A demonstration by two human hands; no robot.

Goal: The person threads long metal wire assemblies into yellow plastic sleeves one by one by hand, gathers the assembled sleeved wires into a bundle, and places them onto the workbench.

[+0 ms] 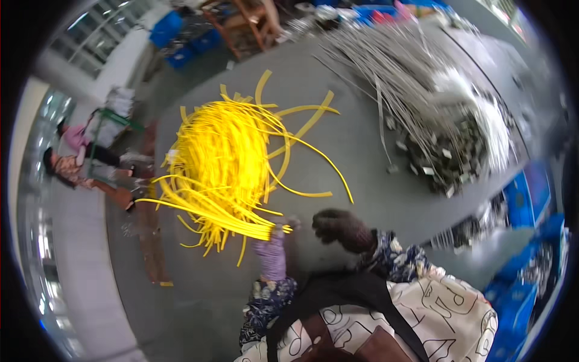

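My left hand (pixel 274 244), in a purple knitted glove, is closed around one end of a bundle of yellow tubing strips (pixel 223 220). The strips fan out to the left from my grip and rest over a large heap of yellow tubing (pixel 220 145) on the grey table. To the right of that grip hovers my right hand (pixel 341 229), in a dark brown glove. Its fingers are loosely bent with a gap at the thumb, and nothing shows between them. Several long yellow strips (pixel 307 130) stick out from the heap's right side.
At the far right of the table (pixel 362 163) lies a pile of grey cables (pixel 416 90) with dark connector ends (pixel 449 154). Blue bins (pixel 518 289) stand beside the table on the right. Two people (pixel 75 157) are off to the left; a wooden chair (pixel 244 24) stands behind.
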